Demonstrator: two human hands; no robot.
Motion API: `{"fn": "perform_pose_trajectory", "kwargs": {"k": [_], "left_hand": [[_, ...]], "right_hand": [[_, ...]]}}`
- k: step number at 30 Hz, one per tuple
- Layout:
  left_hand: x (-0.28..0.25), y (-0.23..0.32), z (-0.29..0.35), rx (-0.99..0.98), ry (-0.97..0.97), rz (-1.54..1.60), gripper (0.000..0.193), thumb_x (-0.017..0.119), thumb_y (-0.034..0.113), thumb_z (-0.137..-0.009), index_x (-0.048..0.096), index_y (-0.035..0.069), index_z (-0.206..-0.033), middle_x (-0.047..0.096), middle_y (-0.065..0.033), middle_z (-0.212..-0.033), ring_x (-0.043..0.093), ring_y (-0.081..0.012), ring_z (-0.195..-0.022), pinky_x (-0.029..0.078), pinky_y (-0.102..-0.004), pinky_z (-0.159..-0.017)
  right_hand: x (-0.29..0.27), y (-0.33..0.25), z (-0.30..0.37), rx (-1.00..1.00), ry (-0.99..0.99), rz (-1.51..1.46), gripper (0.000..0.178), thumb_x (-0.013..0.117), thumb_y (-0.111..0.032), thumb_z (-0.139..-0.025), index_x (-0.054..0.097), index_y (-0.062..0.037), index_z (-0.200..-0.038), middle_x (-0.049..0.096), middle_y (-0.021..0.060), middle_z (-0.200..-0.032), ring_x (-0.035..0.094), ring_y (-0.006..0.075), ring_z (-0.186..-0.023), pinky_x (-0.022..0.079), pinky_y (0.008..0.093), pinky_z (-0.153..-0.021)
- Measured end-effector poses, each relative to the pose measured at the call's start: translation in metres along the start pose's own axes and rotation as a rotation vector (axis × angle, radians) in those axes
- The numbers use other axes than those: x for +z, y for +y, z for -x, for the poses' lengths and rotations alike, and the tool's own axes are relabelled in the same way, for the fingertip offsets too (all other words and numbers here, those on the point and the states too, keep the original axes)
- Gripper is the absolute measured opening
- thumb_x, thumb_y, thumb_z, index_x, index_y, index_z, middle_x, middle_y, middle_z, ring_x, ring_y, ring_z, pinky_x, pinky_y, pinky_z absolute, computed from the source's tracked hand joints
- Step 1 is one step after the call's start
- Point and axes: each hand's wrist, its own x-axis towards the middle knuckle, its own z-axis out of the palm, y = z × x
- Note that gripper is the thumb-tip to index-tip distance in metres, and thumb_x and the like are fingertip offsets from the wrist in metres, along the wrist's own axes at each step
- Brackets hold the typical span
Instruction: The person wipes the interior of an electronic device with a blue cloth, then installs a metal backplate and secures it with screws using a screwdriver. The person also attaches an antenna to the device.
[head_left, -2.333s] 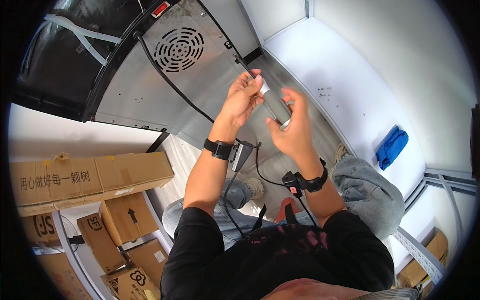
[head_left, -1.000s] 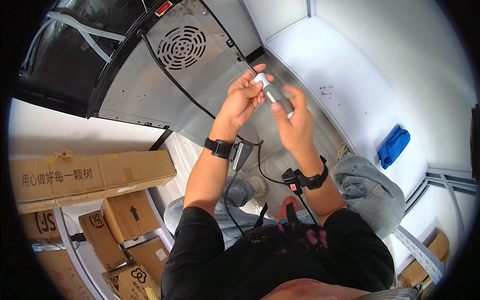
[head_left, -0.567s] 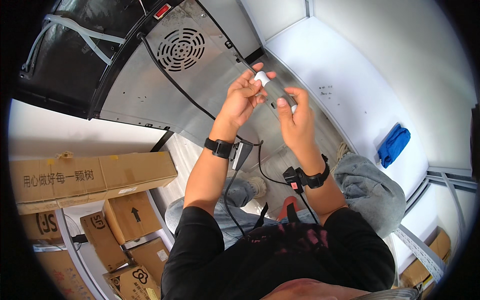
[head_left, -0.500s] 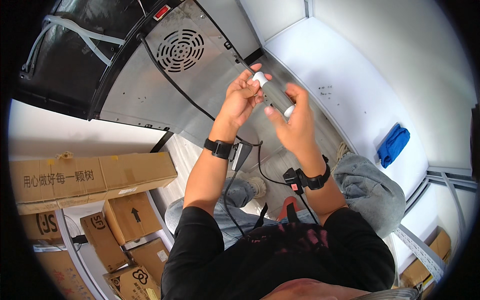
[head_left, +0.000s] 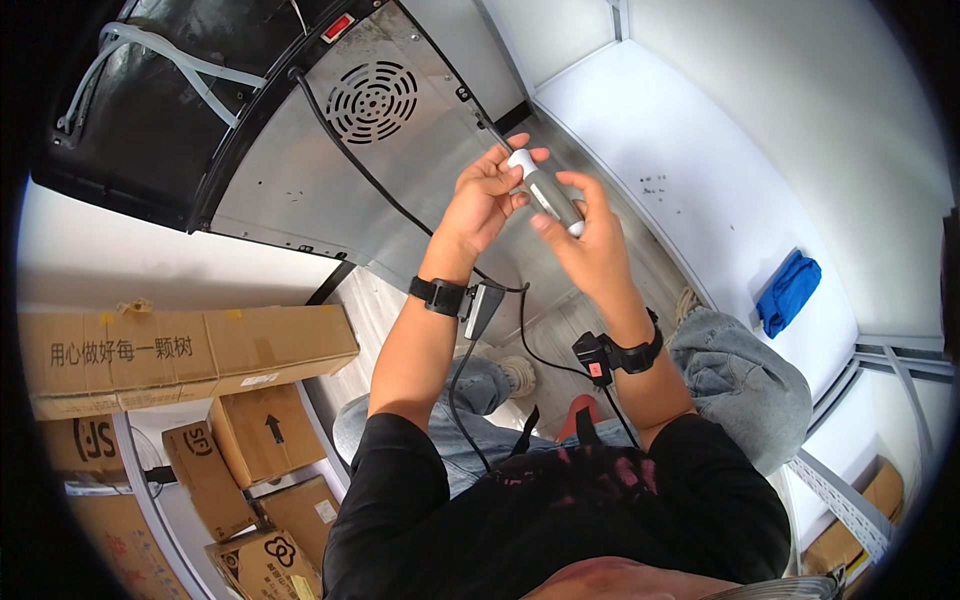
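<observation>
White walls and a pale floor surround a metal appliance back panel (head_left: 300, 190) with a round vent grille (head_left: 373, 101) and a black cable (head_left: 350, 150) trailing down. Both hands hold a grey-handled screwdriver (head_left: 545, 190) close before the panel. The left hand (head_left: 483, 195) pinches its white-capped end with fingers pressed together; the right hand (head_left: 590, 250) cradles the handle, fingers loosely spread. By my judgement, the tool is not yet set to any screw. Cardboard boxes (head_left: 190, 350) sit lower left, and a blue cloth (head_left: 788, 290) lies right.

Single head-worn fisheye looks down, close, rim seemingly bowing straight edges.
</observation>
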Motion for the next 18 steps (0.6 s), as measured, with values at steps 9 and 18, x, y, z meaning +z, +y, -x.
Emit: {"fn": "perform_pose_trajectory", "kwargs": {"k": [9, 18], "left_hand": [[0.002, -0.007, -0.002, 0.001, 0.09, -0.049, 0.03, 0.059, 0.016, -0.095, 0.053, 0.008, -0.124, 0.065, -0.0042, -0.101, 0.057, -0.0072, -0.075, 0.044, -0.0215, -0.062], [0.007, -0.014, -0.003, 0.011, 0.153, 0.014, 0.01, 0.063, 0.017, -0.094, 0.056, 0.011, -0.097, 0.061, 0.0021, -0.082, 0.052, -0.0049, -0.064, 0.044, -0.0205, -0.057]], "right_hand": [[-0.002, 0.0, -0.001, 0.064, -0.025, 0.024, 0.04, 0.066, -0.031, -0.089, 0.055, -0.0039, -0.115, 0.069, 0.0124, -0.077, 0.068, 0.0234, -0.068, 0.05, 0.0323, -0.06], [-0.002, -0.004, 0.001, 0.086, 0.011, 0.018, 0.034, 0.064, -0.031, -0.09, 0.06, 0.0013, -0.101, 0.064, 0.008, -0.061, 0.065, 0.0195, -0.056, 0.048, 0.0301, -0.052]]}}
